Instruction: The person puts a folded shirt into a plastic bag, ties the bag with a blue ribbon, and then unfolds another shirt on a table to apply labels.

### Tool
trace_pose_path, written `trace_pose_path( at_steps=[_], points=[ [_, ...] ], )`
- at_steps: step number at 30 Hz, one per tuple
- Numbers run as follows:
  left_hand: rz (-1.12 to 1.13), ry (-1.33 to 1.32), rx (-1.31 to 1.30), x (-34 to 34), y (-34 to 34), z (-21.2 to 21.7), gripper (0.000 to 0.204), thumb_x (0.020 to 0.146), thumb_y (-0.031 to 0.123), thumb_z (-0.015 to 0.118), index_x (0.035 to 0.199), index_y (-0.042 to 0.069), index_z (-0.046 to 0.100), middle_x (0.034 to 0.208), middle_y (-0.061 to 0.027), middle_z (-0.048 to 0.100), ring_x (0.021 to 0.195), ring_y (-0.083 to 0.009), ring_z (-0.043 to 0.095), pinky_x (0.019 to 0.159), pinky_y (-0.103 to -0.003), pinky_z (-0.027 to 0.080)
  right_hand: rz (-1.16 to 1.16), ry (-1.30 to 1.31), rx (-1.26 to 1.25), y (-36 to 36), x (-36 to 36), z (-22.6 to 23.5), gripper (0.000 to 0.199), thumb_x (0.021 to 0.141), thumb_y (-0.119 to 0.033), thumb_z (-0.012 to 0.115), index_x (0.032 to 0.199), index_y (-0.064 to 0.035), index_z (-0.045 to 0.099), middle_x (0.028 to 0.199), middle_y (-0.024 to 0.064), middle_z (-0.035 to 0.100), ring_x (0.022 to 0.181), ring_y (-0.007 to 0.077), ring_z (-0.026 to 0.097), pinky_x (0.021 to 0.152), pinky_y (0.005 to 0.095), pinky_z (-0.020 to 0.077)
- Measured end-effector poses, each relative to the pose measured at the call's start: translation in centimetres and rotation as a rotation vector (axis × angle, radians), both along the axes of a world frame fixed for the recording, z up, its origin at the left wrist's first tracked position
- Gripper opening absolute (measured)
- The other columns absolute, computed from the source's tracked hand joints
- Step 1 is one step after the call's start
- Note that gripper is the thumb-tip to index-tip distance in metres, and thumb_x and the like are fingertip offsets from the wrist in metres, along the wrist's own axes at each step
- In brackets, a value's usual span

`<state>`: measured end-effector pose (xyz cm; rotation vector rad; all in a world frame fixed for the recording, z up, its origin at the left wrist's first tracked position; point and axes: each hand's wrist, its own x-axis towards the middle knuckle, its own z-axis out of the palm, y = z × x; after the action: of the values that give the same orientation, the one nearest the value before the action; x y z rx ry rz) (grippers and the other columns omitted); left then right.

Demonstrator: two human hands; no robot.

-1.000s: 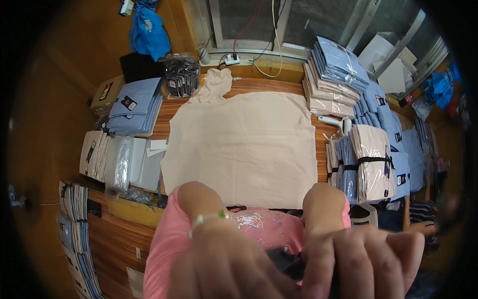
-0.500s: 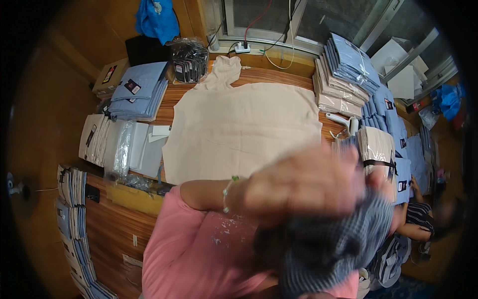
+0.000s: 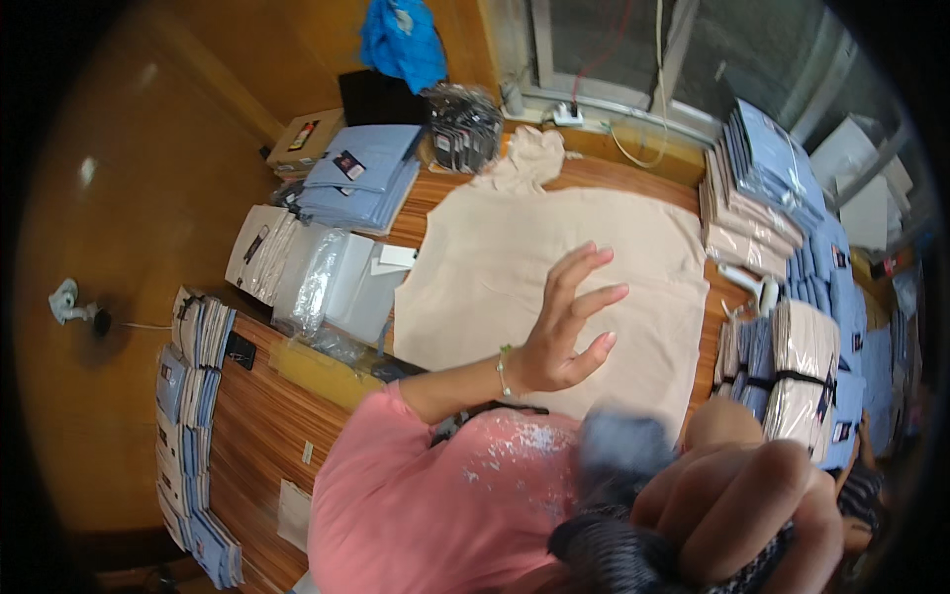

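Observation:
A beige garment [image 3: 564, 228] lies spread flat on the wooden table, its bunched end toward the window. Above its near part my left hand [image 3: 564, 332] is raised, fingers apart and holding nothing; a beaded bracelet circles the wrist. Very near the camera, my right hand [image 3: 742, 505] is closed round a dark striped cloth [image 3: 614, 554]. Part of that cloth hangs beside the hand, blurred; the rest is hidden by the fingers and the lower edge. What kind of cloth it is, I cannot make out.
Folded blue shirts [image 3: 361, 178] and clear plastic bags [image 3: 322, 277] sit left of the garment. A lint roller [image 3: 747, 282] and stacked packed garments [image 3: 762, 198] are at the right. More folded stacks [image 3: 188, 416] line the far left. Another person's striped sleeve [image 3: 861, 495] shows at right.
The two hands, together over the striped cloth before, are now apart. My left hand has opened; my right hand keeps the cloth, lower and nearer the camera. The whole view has shifted.

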<state>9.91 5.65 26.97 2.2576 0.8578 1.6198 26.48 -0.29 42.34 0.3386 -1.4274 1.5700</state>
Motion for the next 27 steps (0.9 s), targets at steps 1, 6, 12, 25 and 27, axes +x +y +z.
trace_pose_path(
  at_steps=[1, 6, 12, 25, 27],
  points=[
    [0.012, 0.019, -0.066, -0.2, -0.1, -0.5, 0.046, 0.077, 0.011, 0.057, 0.121, 0.006, 0.045, 0.134, -0.0226, 0.034, 0.127, -0.0391, 0.028, 0.104, -0.049, 0.022, -0.024, 0.079, -0.153, -0.9, -1.1, 0.6, 0.02, 0.083, -0.024, 0.062, 0.092, -0.0064, 0.059, 0.091, 0.0172, 0.048, 0.065, 0.0228, 0.052, 0.056, 0.0387, 0.0451],
    [0.0, -0.016, -0.295, -1.2, -0.1, -2.1, 0.035, 0.078, 0.006, 0.055, 0.112, 0.005, 0.053, 0.132, -0.0169, 0.037, 0.126, -0.0324, 0.032, 0.104, -0.043, 0.025, -0.068, 0.206, -0.605, -4.6, -1.2, 2.2, 0.021, 0.08, -0.028, 0.069, 0.088, -0.0098, 0.065, 0.079, 0.0124, 0.047, 0.056, 0.0183, 0.047, 0.048, 0.0289, 0.0391],
    [0.019, -0.074, -0.45, -1.6, -0.3, -2.4, 0.028, 0.078, 0.002, 0.053, 0.106, 0.004, 0.057, 0.127, -0.0139, 0.043, 0.122, -0.0286, 0.038, 0.102, -0.039, 0.029, -0.627, 0.402, -0.449, -4.1, -3.2, 5.1, 0.032, 0.094, -0.026, 0.036, 0.065, -0.0121, 0.039, 0.061, 0.002, 0.04, 0.049, 0.012, 0.037, 0.045, 0.028, 0.029],
    [-0.394, -0.573, -0.067, -0.8, -2.1, 1.8, 0.045, 0.089, 0.032, 0.04, 0.127, 0.008, 0.039, 0.127, -0.0095, 0.045, 0.126, -0.0269, 0.033, 0.107, -0.046, 0.019, -0.84, 0.035, 0.524, 1.9, -3.7, -7.5, 0.022, 0.089, -0.026, 0.048, 0.1, -0.0089, 0.054, 0.103, 0.0146, 0.05, 0.093, 0.0318, 0.047, 0.08, 0.0522, 0.0295],
    [-0.659, -0.745, -0.087, 0.6, -3.4, 5.9, 0.051, 0.09, 0.04, 0.038, 0.131, 0.01, 0.036, 0.128, -0.0095, 0.045, 0.128, -0.0272, 0.03, 0.108, -0.048, 0.016, -0.83, -0.056, 0.719, 1.9, -4.7, -6.6, 0.026, 0.088, -0.026, 0.049, 0.106, -0.0084, 0.057, 0.109, 0.0166, 0.051, 0.1, 0.0348, 0.049, 0.086, 0.056, 0.0296]
  ],
)
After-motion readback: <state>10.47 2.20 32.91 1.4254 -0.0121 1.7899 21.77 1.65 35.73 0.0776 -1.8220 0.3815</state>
